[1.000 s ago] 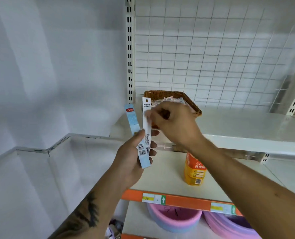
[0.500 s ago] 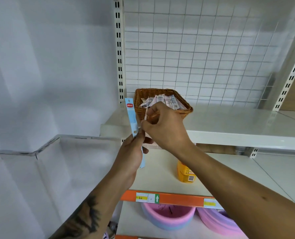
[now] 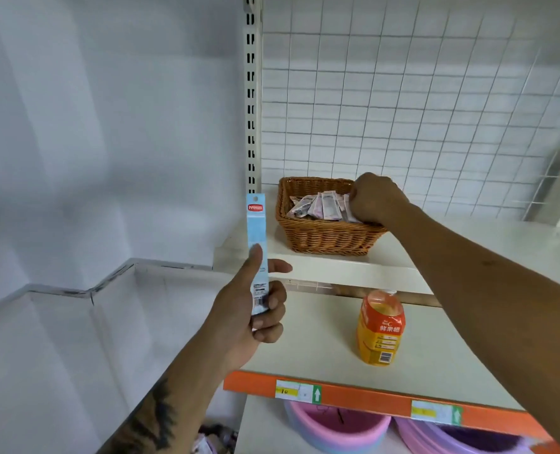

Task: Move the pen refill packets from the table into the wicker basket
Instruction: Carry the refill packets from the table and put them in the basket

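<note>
A brown wicker basket (image 3: pixel 324 239) stands on the upper white shelf (image 3: pixel 488 247) and holds several pen refill packets (image 3: pixel 324 208). My right hand (image 3: pixel 377 199) reaches into the basket's right side. Its fingers curl down around a packet lying among the others, and the fingertips are hidden. Lower and to the left, my left hand (image 3: pixel 255 319) grips the bottom of a long light-blue refill packet (image 3: pixel 256 224). This packet stands upright with a red label at its top, left of the basket.
An orange drink bottle (image 3: pixel 380 327) stands on the lower shelf under my right forearm. That shelf has an orange price strip (image 3: pixel 370 396), with pink and purple tubs (image 3: pixel 334 427) below it. A slotted upright (image 3: pixel 250 93) and a wire grid (image 3: pixel 419 109) rise behind the basket.
My right hand took the white packet from my left hand and carried it up into the basket. My left hand keeps the blue packet and has dropped slightly away from the basket.
</note>
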Motion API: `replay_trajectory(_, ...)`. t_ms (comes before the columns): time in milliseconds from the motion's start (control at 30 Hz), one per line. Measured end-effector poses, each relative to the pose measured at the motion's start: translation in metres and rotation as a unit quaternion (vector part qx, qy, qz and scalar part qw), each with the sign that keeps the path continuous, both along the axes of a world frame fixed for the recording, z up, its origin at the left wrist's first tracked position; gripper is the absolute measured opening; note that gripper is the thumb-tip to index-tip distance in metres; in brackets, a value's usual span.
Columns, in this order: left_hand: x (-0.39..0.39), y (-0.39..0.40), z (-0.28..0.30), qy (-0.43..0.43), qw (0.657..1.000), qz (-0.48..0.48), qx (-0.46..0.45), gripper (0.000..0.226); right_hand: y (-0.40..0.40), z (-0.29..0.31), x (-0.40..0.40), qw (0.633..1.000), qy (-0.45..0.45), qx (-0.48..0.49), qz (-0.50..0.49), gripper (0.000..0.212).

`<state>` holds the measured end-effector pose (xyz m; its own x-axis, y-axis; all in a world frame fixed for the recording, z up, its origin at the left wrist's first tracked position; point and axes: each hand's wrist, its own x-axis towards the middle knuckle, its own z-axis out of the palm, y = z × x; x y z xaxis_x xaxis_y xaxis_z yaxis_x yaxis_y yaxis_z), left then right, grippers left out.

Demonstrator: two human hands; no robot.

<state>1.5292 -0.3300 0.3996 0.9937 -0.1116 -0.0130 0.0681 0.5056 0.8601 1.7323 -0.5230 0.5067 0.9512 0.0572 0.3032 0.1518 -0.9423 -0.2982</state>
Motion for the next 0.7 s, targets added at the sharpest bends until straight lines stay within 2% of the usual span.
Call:
replay_trajectory(67,0.001,0.002,-0.003,0.005,0.999,-0.029,-0.029,0.06,0.002,-0.003,0.002,0.999,-0.001,-0.046,-0.004,0.026)
replay_trajectory(133,0.003,0.002,-0.005,0.012,0.999,-0.032,-0.036,0.06,0.001,0.002,0.004,1.0,0.002,-0.028,-0.007,0.028)
replay_trajectory(233,0.006,-0.005,-0.002,0.022,1.0,0.003,-0.01,0.038,0.001,0.008,-0.008,0.999,-0.045,0.017,-0.007,0.029)
replay_trajectory(300,0.007,-0.01,0.001,0.018,1.0,0.018,-0.014,0.02,0.006,0.009,-0.032,0.991,-0.116,0.05,0.048,0.03)
replay_trajectory(400,0.008,-0.018,0.003,-0.003,0.998,0.047,-0.028,0.012,0.015,-0.005,-0.095,0.955,-0.183,0.131,0.194,0.025)
replay_trajectory(467,0.01,-0.024,0.004,-0.026,0.996,0.085,-0.016,0.01,0.019,-0.024,-0.132,0.929,-0.169,0.175,0.277,0.019)
replay_trajectory(533,0.011,-0.029,0.005,-0.043,0.992,0.119,0.009,0.013,0.024,-0.046,-0.155,0.915,-0.149,0.197,0.318,0.018)
replay_trajectory(700,0.01,-0.036,0.001,-0.07,0.977,0.176,0.093,0.019,0.031,-0.078,-0.17,0.91,-0.099,0.295,0.275,0.038)
